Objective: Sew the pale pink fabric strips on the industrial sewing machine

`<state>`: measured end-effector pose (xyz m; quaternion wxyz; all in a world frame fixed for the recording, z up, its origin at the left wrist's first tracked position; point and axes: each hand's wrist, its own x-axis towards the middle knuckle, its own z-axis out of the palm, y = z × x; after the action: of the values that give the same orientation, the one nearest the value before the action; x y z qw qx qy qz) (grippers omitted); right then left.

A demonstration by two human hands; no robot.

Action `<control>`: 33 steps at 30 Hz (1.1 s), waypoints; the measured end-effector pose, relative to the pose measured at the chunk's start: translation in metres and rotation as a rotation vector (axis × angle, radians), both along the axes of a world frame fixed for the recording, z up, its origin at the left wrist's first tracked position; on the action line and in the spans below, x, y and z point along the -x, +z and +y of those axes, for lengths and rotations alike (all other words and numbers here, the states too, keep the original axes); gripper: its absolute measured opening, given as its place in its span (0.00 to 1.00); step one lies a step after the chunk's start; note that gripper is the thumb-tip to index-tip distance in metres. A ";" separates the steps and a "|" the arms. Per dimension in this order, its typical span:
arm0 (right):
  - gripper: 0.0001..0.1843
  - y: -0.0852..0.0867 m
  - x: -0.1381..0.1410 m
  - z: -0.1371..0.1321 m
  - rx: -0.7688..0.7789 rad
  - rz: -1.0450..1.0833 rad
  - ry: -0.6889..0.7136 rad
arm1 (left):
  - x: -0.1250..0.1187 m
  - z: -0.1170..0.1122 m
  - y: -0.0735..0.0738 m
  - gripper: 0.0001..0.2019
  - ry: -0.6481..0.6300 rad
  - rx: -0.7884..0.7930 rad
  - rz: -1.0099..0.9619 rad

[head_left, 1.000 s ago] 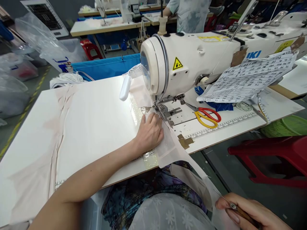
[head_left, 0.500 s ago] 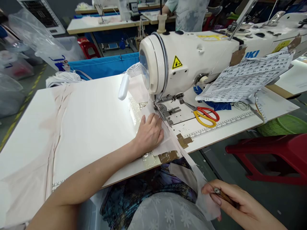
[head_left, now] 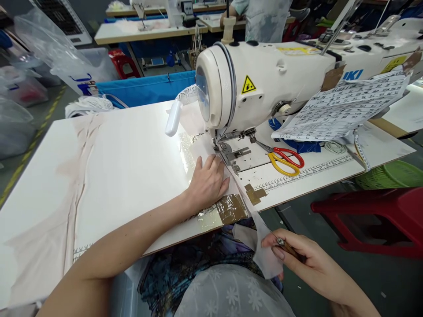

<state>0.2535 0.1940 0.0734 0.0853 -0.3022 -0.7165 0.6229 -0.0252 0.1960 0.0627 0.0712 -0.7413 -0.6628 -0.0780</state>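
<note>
Fingertips forward, my left hand (head_left: 209, 180) lies palm down on thin pale pink fabric (head_left: 235, 178), just in front of the needle area (head_left: 216, 146) of a white sewing machine (head_left: 274, 79). The fabric runs off the table's front edge as a narrow strip (head_left: 268, 260). Beyond that edge, my right hand (head_left: 309, 262) is closed around a wooden-handled awl (head_left: 291, 251), its thin metal point toward the strip. The thumb and fingers of this hand also pinch the strip's side.
Scissors (head_left: 287, 162) with red and yellow handles lie right of the needle. A printed sheet (head_left: 343, 108) hangs on the machine. Brown tape (head_left: 233, 208) marks the table edge. More pink fabric (head_left: 39, 259) covers the left side. A red stool (head_left: 366, 215) stands right; another person (head_left: 264, 20) is behind.
My right hand has moved left and up toward the table with the awl and strip. The fabric has advanced under the machine, baring more brown tape. My left hand stays nearly still.
</note>
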 end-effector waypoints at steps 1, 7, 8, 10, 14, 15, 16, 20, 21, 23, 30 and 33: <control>0.14 -0.001 0.003 0.001 -0.002 0.004 0.002 | 0.000 0.000 0.001 0.20 0.003 -0.002 0.000; 0.11 -0.003 0.015 0.006 0.035 0.061 -0.007 | 0.000 0.002 0.001 0.20 0.014 0.012 0.009; 0.11 -0.003 0.017 0.007 0.051 0.067 -0.012 | 0.000 0.002 0.000 0.20 0.015 0.012 0.011; 0.12 -0.003 0.021 0.008 0.085 0.071 -0.020 | 0.001 0.003 -0.001 0.20 0.015 0.005 0.013; 0.13 -0.004 0.028 0.009 0.131 0.080 -0.045 | 0.003 0.004 -0.001 0.19 0.015 0.006 0.024; 0.14 -0.005 0.030 0.009 0.139 0.081 -0.054 | 0.003 0.005 0.000 0.19 0.017 0.015 0.026; 0.14 -0.006 0.032 0.010 0.148 0.082 -0.064 | 0.003 0.005 0.001 0.19 0.023 0.026 0.027; 0.14 -0.008 0.038 0.011 0.185 0.094 -0.091 | 0.004 0.008 0.005 0.18 0.034 0.065 0.040; 0.14 -0.008 0.040 0.012 0.195 0.102 -0.098 | 0.005 0.009 0.006 0.18 0.035 0.067 0.046; 0.15 -0.009 0.043 0.012 0.224 0.124 -0.121 | 0.007 0.011 0.005 0.18 0.038 0.059 0.054; 0.19 -0.019 0.065 -0.009 0.507 0.246 -0.356 | 0.014 0.012 0.003 0.20 0.039 -0.013 0.057; 0.22 -0.019 0.074 -0.019 0.688 0.266 -0.458 | 0.014 0.010 0.005 0.20 0.023 -0.030 0.037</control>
<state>0.1796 0.1748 0.0543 0.2072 -0.3813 -0.3644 0.8239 -0.0388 0.2059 0.0673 0.0952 -0.7340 -0.6684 -0.0734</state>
